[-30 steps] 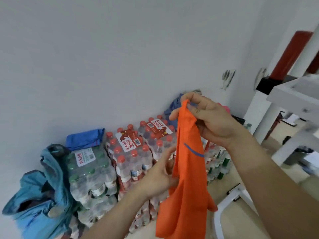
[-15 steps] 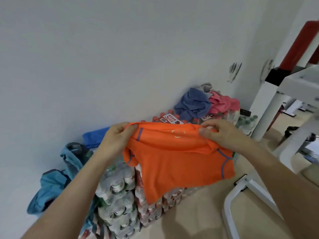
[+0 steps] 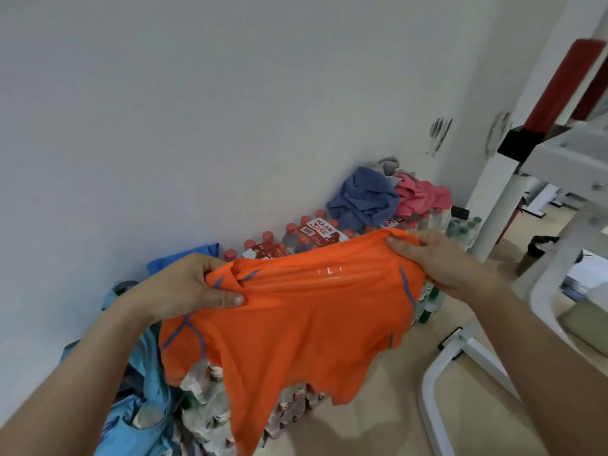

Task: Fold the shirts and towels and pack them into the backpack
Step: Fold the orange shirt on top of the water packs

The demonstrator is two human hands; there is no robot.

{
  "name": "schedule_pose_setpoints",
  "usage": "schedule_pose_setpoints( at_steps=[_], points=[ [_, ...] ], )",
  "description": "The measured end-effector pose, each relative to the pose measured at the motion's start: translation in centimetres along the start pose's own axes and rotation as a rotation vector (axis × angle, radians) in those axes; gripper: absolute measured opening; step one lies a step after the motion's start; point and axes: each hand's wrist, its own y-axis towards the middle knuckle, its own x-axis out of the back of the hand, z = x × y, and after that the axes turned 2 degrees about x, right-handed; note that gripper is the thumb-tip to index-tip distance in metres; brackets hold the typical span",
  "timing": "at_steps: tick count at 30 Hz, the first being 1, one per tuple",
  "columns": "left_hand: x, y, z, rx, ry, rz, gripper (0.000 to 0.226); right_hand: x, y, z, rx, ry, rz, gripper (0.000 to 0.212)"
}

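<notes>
Now both hands are gripping the orange shirt (image 3: 289, 327): left hand (image 3: 184, 287), right hand (image 3: 437, 261), blue-seamed fabric hanging crumpled between them.

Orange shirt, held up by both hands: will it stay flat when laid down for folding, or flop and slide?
Probably floppy: the orange shirt sags and drapes below the left hand and right hand, hem hanging unevenly. Likely light, since pinched edges carry it all. The thin, smooth-looking fabric may slide, so folds could slip.
</notes>
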Motion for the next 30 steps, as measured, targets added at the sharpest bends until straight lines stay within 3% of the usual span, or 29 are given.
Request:
schedule_pose_setpoints(
  at_steps=[2,4,6,8,11,15,17,19,26,28,30],
  points=[
    [0.7,0.7,-0.2,0.022,0.008,0.043,0.019,0.5,0.6,0.3,-0.003,0.014,0.001,0.054],
    [1.4,1.6,-0.1,0.054,0.029,0.078,0.024,1.8,1.6,0.7,-0.011,0.001,0.123,0.059],
    [1.8,2.8,0.5,0.055,-0.037,0.031,0.019,3.0,2.9,1.3,-0.036,-0.019,0.284,0.036],
    [1.7,4.5,1.4,0.021,-0.15,-0.05,0.019,3.9,4.9,1.1,-0.047,-0.051,0.335,0.007],
    [1.6,8.0,3.2,0.047,-0.18,-0.261,0.049,5.0,10.2,-1.2,-0.028,-0.058,0.174,0.023],
    [1.8,13.9,4.4,0.128,0.116,-0.553,0.033,5.0,18.5,-4.0,0.067,-0.124,-0.145,0.044],
    [2.3,16.5,5.1,0.169,0.355,-0.633,0.03,4.5,21.9,-4.9,0.153,-0.198,-0.2,0.045],
    [2.9,18.6,6.2,0.206,0.441,-0.654,0.037,3.9,25.2,-6.0,0.19,-0.262,-0.225,0.045],
    [3.2,20.9,9.8,0.288,0.26,-0.775,0.047,2.0,33.1,-8.9,0.205,-0.397,-0.25,0.044],
    [3.7,20.8,10.3,0.278,0.13,-0.74,0.048,1.6,34.4,-8.7,0.236,-0.47,-0.268,0.046],
    [4.5,20.9,10.5,0.291,-0.048,-0.591,0.049,0.9,36.1,-8.9,0.219,-0.516,-0.276,0.046]
  ],
)
